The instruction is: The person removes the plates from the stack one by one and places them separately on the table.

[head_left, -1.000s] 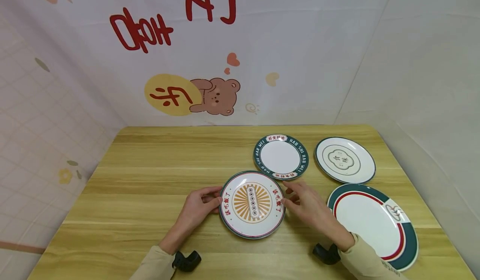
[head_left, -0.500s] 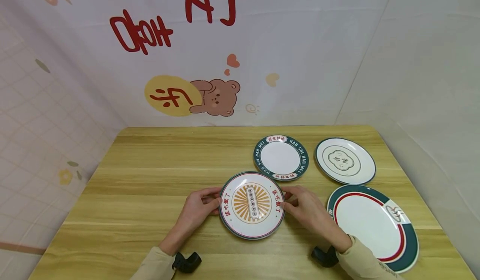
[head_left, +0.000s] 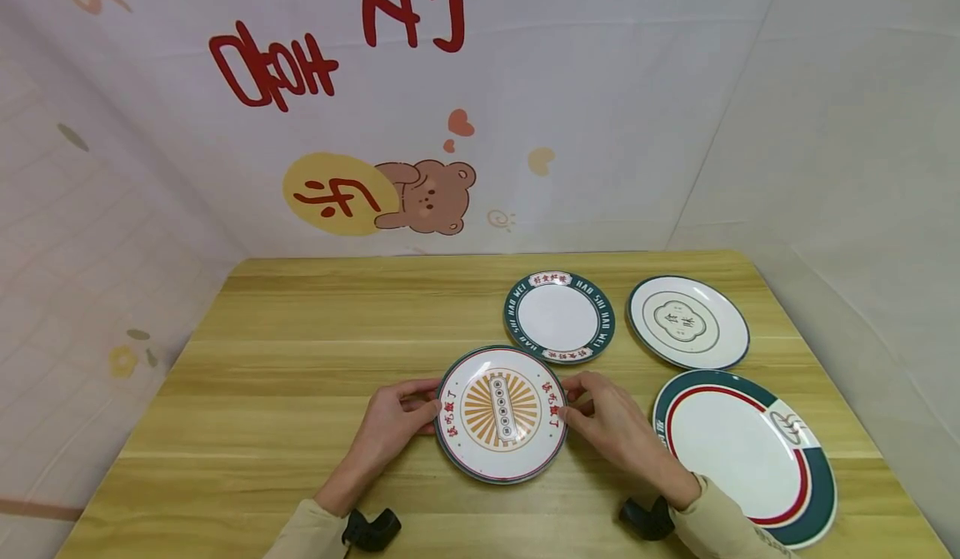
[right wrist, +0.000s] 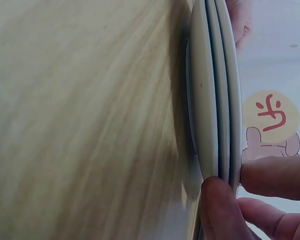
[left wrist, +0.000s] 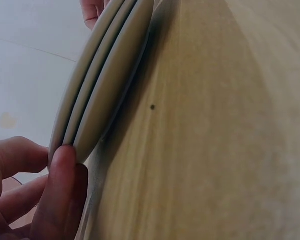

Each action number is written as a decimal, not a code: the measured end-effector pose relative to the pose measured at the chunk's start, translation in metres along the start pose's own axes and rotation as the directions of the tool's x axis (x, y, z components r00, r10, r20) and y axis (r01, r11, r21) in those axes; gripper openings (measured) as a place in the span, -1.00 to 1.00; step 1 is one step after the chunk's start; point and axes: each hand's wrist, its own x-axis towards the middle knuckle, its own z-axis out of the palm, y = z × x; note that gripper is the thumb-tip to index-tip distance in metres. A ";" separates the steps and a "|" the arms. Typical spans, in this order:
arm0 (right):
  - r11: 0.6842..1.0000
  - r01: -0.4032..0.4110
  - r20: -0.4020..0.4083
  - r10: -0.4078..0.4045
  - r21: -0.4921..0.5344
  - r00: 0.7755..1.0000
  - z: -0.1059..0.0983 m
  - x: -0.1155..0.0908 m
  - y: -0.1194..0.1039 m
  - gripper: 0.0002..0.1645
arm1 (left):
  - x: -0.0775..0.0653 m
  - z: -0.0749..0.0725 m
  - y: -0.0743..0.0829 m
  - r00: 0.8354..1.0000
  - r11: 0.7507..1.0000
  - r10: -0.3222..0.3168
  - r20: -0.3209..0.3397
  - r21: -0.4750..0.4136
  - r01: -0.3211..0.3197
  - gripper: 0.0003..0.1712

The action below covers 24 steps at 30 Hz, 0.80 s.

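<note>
Three stacked round plates (head_left: 501, 459) are at the front middle of the table. The top one is white with an orange sunburst, red characters and a green rim. My left hand (head_left: 390, 430) pinches the left edge of the stack, thumb at the top rim and fingers lower down. Opposite it, my right hand (head_left: 618, 426) grips the right edge in the same way. From the side, in the left wrist view, the stacked plates (left wrist: 102, 80) show as layered pale bands. The right wrist view shows the stack (right wrist: 217, 100) with fingertips beneath its edge.
Just behind the stack lies a green-rimmed plate (head_left: 558, 316). A white plate with a cloud-shaped emblem (head_left: 716, 313) is at the back right, and a large oval plate (head_left: 731, 451) lies right of my right hand. A printed white wall covering (head_left: 600, 84) stands behind the wooden table (head_left: 300, 334).
My right hand's fingers, looser at the rim a second ago, have drawn in to pinch the stack's right edge. The head view has shifted slightly. The left hand keeps its hold.
</note>
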 end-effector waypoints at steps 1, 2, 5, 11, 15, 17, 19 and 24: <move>1.000 0.005 -0.001 -0.005 0.002 1.000 0.000 0.000 0.000 -0.59 | 0.000 0.000 0.000 1.000 1.000 -0.001 0.001 -0.003 0.001 -0.57; 1.000 0.010 -0.002 -0.010 0.002 1.000 0.000 0.000 0.000 -0.60 | 0.000 0.000 0.000 1.000 1.000 -0.003 0.003 -0.005 0.003 -0.57; 1.000 0.028 -0.005 -0.028 -0.003 1.000 0.000 0.000 0.000 -0.63 | -0.001 -0.001 0.000 1.000 1.000 -0.001 0.008 -0.008 0.001 -0.57; 0.999 0.048 -0.009 -0.048 -0.012 0.999 0.001 0.000 0.001 -0.66 | 0.000 0.000 -0.001 1.000 1.000 -0.013 -0.003 0.004 0.013 -0.58; 0.999 0.051 -0.014 -0.052 -0.016 0.999 0.001 0.001 0.002 -0.68 | 0.000 0.000 0.001 1.000 1.000 -0.018 -0.002 0.000 0.018 -0.58; 0.999 0.050 -0.016 -0.050 -0.019 0.999 0.001 0.001 0.002 -0.69 | 0.000 0.000 0.001 1.000 1.000 -0.017 0.001 -0.003 0.017 -0.57; 0.998 0.051 -0.016 -0.052 -0.019 0.999 0.001 0.002 0.002 -0.69 | 0.000 0.000 0.002 1.000 1.000 -0.017 0.002 -0.007 0.018 -0.57; 0.998 0.058 -0.021 -0.058 -0.024 0.998 0.002 0.001 0.002 -0.69 | 0.000 0.000 0.002 1.000 1.000 -0.026 -0.002 -0.008 0.026 -0.56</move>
